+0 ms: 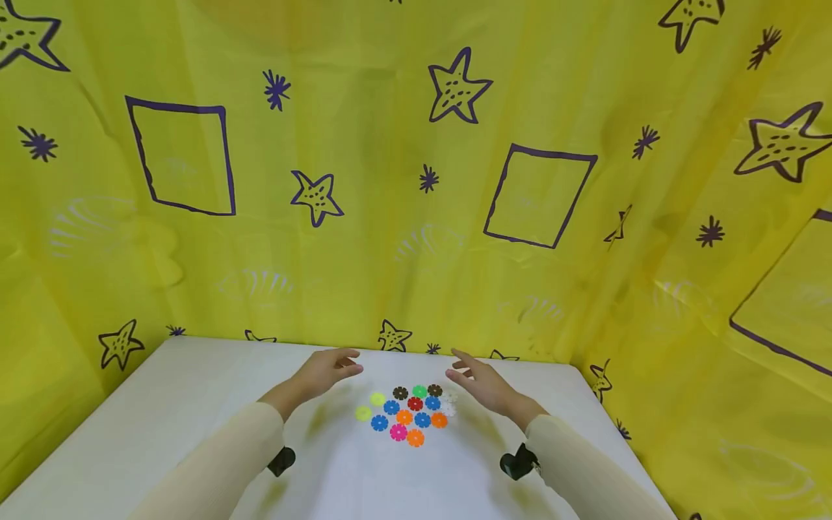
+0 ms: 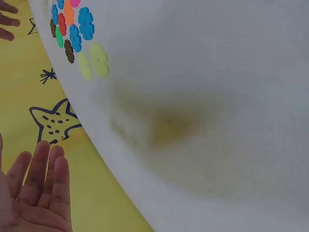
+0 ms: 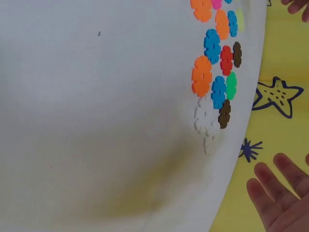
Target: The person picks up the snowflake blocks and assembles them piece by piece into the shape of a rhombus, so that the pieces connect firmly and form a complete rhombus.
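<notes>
Several flat notched plastic discs lie close together on the white table (image 1: 364, 484), between the two hands. Among them are a pink disc (image 1: 399, 432), a red disc (image 1: 414, 404), a green disc (image 3: 231, 86), an orange disc (image 1: 415, 438) and a blue disc (image 2: 86, 23). Pale yellow discs (image 2: 99, 60) are on the left hand's side, white discs (image 3: 203, 115) on the right hand's. My left hand (image 1: 327, 371) hovers left of the group with relaxed fingers and nothing held. On the other side my right hand (image 1: 482, 383) is likewise raised, fingers loosely extended and holding nothing.
A yellow curtain (image 1: 364, 274) with dark stars and squares hangs behind the table and along both sides. Dark devices sit at each wrist, one near the left sleeve (image 1: 221, 448) and one near the right sleeve (image 1: 578, 462).
</notes>
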{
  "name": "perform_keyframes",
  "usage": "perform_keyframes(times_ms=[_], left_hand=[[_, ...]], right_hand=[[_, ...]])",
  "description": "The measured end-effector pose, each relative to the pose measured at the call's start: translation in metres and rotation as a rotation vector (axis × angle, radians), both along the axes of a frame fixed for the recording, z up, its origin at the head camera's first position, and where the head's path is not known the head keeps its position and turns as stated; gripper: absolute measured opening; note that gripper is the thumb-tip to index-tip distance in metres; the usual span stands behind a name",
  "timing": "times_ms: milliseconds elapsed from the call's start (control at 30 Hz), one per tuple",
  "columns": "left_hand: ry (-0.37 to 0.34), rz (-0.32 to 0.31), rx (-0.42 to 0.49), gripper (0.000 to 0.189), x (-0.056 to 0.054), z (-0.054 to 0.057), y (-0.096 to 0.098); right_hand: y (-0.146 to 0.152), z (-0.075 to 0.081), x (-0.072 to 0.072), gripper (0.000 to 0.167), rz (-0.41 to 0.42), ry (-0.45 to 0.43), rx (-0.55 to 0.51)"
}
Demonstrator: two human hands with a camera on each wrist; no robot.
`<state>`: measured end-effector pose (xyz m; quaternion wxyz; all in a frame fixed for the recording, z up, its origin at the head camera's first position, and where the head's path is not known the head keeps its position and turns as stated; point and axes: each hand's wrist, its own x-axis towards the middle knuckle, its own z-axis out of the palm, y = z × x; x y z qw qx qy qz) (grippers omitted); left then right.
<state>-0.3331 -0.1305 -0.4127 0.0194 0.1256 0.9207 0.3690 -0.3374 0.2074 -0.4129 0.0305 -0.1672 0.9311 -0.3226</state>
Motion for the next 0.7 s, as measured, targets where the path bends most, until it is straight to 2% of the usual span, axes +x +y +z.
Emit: perform_keyframes(times_ms=[200, 400, 533, 700], left_hand=[[-0.052, 0.031, 0.083, 0.046, 0.004, -0.005, -0.002], [-0.077, 0.052, 0.126, 0.035, 0.008, -0.009, -0.004], [-0.094, 0.065, 0.151, 0.029, 0.006, -0.017, -0.004], [-0.146, 0.098, 0.186, 0.029, 0.005, -0.026, -0.001]], right_hand=[[0.005, -0.011, -0.001, 0.055, -0.027, -0.021, -0.075], [0.006, -0.015, 0.000, 0.043, 0.027, -0.069, -0.156], [0.008, -0.019, 0.001, 0.039, 0.031, -0.104, -0.189], [0.008, -0.025, 0.004, 0.036, -0.004, -0.137, -0.187]])
